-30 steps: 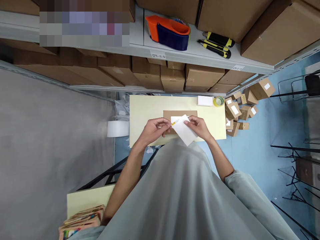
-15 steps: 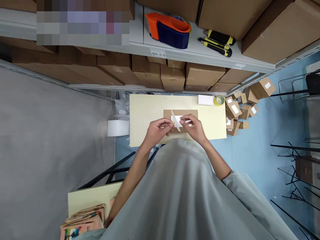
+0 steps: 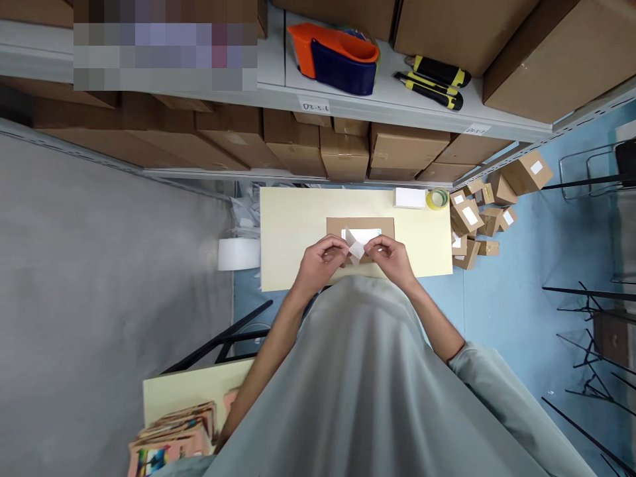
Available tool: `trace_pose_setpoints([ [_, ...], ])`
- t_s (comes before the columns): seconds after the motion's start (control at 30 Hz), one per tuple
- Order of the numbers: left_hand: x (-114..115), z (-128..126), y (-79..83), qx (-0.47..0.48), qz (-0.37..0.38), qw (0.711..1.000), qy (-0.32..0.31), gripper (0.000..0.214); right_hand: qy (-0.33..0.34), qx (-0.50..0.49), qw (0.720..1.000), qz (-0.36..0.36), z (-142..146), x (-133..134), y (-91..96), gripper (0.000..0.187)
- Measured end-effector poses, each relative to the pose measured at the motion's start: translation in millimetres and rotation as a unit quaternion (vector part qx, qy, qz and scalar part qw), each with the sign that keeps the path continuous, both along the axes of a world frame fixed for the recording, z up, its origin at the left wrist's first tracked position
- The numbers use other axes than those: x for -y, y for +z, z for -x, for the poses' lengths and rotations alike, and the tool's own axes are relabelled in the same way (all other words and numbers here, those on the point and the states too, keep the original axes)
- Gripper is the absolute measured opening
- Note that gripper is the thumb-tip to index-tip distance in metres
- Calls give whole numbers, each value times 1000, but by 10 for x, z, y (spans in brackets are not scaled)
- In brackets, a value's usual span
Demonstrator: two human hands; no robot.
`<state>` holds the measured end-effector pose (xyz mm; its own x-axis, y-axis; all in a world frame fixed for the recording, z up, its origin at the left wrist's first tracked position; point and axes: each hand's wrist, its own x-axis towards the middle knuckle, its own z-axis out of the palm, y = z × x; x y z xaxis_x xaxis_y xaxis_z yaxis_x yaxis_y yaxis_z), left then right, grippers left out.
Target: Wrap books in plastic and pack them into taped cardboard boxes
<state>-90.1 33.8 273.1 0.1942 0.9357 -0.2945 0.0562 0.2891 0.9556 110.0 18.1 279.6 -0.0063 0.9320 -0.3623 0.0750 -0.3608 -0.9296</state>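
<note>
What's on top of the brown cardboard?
A white sheet lies on the brown cardboard. The left hand, right hand and pale paper between them block parts, so anything behind them is hidden.

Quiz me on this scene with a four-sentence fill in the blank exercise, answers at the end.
1. The slip between the left hand and right hand is ____ in colour.
2. The tape roll is on the table's ____ half.
3. The dispenser is dark blue and ____.
4. The cutters are black and ____.

Missing words: white; right; orange; yellow.
</note>
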Motion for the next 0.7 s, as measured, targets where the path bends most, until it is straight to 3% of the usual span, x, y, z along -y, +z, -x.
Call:
trace_pose_setpoints([
  [0.33, 125, -149, -11, 37, 27, 998, 48, 47, 19, -59, 998, 5, 127, 14, 59, 36],
  [0.5, 85, -89, -30, 22, 58, 996, 62, 53, 2, -66, 997, 29, 46, 6, 19, 40],
  [0.7, 72, 31, -70, 24, 71, 989, 130, 51, -37, -48, 998, 24, -75, 1, -3, 39],
])
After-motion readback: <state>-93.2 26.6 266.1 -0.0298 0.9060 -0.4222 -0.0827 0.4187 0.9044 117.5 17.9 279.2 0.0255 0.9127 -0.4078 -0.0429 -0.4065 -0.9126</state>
